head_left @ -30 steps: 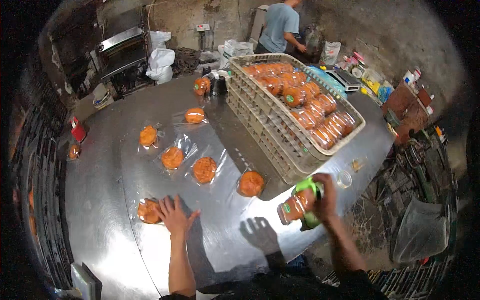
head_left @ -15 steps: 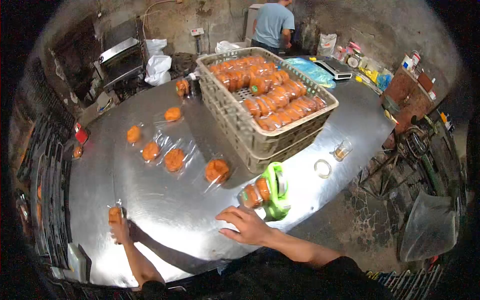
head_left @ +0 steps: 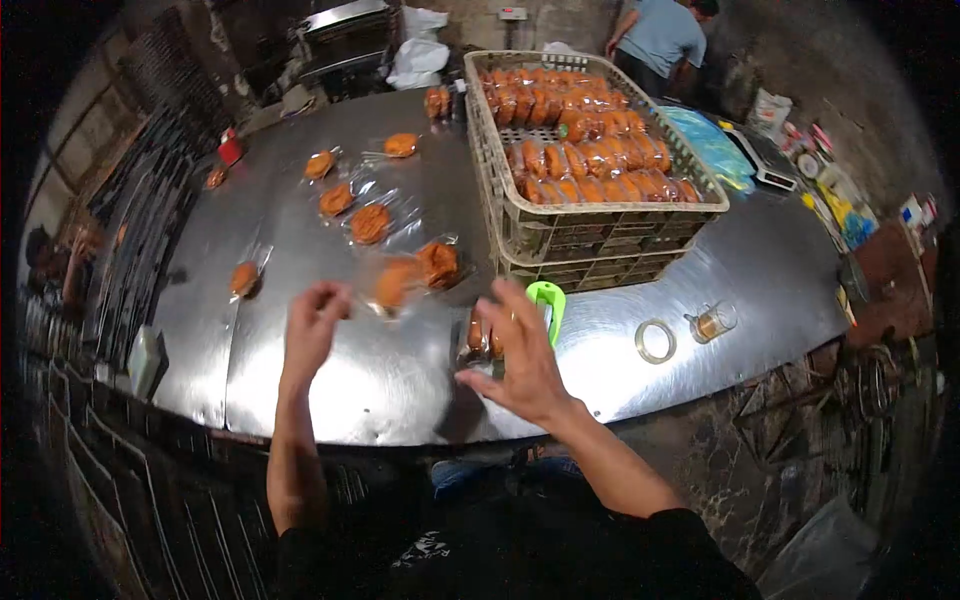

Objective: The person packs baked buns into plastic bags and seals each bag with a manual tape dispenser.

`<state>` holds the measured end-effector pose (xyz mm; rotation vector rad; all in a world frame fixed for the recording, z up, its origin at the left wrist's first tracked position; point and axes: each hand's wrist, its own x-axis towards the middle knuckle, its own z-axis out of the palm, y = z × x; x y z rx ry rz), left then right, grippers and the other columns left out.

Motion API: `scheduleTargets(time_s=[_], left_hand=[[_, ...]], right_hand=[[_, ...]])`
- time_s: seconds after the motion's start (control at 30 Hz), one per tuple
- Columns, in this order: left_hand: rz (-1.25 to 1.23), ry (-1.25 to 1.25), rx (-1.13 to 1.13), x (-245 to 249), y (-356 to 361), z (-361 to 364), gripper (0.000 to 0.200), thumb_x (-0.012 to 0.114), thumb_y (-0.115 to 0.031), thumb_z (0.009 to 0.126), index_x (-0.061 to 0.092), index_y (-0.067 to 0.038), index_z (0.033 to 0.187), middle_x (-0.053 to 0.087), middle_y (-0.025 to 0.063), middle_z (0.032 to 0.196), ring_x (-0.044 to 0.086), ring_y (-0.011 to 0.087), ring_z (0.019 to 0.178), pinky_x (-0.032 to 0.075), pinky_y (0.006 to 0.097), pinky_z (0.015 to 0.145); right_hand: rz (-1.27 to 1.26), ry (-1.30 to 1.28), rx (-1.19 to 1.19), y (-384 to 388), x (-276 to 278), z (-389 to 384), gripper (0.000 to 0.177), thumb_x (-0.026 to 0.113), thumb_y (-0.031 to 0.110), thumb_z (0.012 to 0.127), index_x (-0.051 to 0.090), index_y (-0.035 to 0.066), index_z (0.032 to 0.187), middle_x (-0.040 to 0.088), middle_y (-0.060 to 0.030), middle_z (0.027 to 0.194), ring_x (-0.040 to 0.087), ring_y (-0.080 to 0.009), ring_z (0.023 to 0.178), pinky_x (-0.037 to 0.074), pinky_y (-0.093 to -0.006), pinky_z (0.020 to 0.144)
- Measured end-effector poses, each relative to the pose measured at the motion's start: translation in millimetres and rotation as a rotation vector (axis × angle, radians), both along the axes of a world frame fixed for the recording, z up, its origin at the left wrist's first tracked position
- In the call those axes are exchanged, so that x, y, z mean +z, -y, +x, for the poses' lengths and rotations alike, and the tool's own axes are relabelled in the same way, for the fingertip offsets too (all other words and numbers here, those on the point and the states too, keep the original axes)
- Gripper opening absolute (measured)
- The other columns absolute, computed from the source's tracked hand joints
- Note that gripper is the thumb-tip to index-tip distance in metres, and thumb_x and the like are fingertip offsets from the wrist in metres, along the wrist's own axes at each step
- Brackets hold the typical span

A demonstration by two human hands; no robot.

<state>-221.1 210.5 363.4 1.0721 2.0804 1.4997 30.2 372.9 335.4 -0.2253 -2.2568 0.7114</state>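
Observation:
My left hand is over the metal table, its fingers bent and apart. Just to its right is a motion-blurred orange-brown pastry; no contact with my fingers is visible. My right hand has its fingers spread in front of a wrapped stack of pastries, which it partly covers. Behind that hand stands a bright green tape dispenser, partly hidden. A bagged pastry lies alone on the left, and several more, such as this one, lie farther back.
A tall plastic crate holds rows of wrapped pastries. Right of it are a tape ring, a glass mug and a scale. A red item stands at the back left. A person in a blue shirt bends beyond the table.
The view has shifted. My left hand has moved right, away from the bagged pastry at the left, which now lies free. The blurred pastry is new near the middle. My right hand has risen beside the stack.

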Motion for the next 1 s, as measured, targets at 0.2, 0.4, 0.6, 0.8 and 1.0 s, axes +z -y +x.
scheduleTargets(time_s=[0.2, 0.4, 0.6, 0.8, 1.0], left_hand=[[0.84, 0.478, -0.309, 51, -43, 129, 0.065, 0.045, -0.059, 0.094, 0.042, -0.005, 0.13, 0.048, 0.0133, 0.133, 0.043, 0.0266, 0.128, 0.032, 0.044, 0.107], [0.431, 0.377, 0.094, -14, -60, 164, 0.036, 0.034, -0.034, 0.105, 0.046, -0.004, 0.123, 0.053, 0.0087, 0.115, 0.05, 0.017, 0.107, 0.04, 0.0292, 0.094], [0.074, 0.505, 0.119, -81, -29, 127, 0.033, 0.037, -0.032, 0.104, 0.049, -0.003, 0.113, 0.057, 0.0104, 0.101, 0.053, 0.017, 0.096, 0.042, 0.0308, 0.087], [0.301, -0.05, 0.051, -43, 13, 130, 0.014, 0.052, -0.011, 0.097, 0.057, 0.001, 0.101, 0.062, 0.0113, 0.092, 0.061, 0.0172, 0.076, 0.049, 0.0303, 0.067], [0.436, 0.265, 0.088, -28, 40, 95, 0.027, 0.045, -0.016, 0.102, 0.059, 0.002, 0.086, 0.062, 0.0056, 0.075, 0.056, 0.0106, 0.067, 0.047, 0.0254, 0.064]], right_hand=[[0.072, -0.487, -0.002, -20, 59, 1, 0.074, 0.076, 0.046, 0.077, 0.041, 0.009, 0.13, 0.045, -0.0206, 0.119, 0.046, -0.0389, 0.114, 0.04, -0.0493, 0.094], [-0.383, -0.331, -0.098, 17, 8, -5, 0.055, 0.058, 0.041, 0.094, 0.044, -0.002, 0.124, 0.049, -0.0197, 0.11, 0.053, -0.0298, 0.097, 0.043, -0.0404, 0.089], [-0.694, -0.094, -0.039, 58, -42, 9, 0.036, 0.064, 0.023, 0.091, 0.052, 0.0, 0.115, 0.058, -0.011, 0.092, 0.057, -0.0214, 0.081, 0.047, -0.0322, 0.074], [-0.357, -0.222, -0.169, 77, -3, -10, 0.017, 0.059, 0.014, 0.093, 0.059, -0.002, 0.089, 0.058, -0.0132, 0.088, 0.059, -0.0238, 0.085, 0.047, -0.0324, 0.075], [-0.788, -0.406, -0.161, 111, -5, -41, 0.017, 0.049, 0.014, 0.1, 0.054, 0.0, 0.091, 0.061, -0.0079, 0.086, 0.061, -0.0167, 0.083, 0.05, -0.0312, 0.078]])
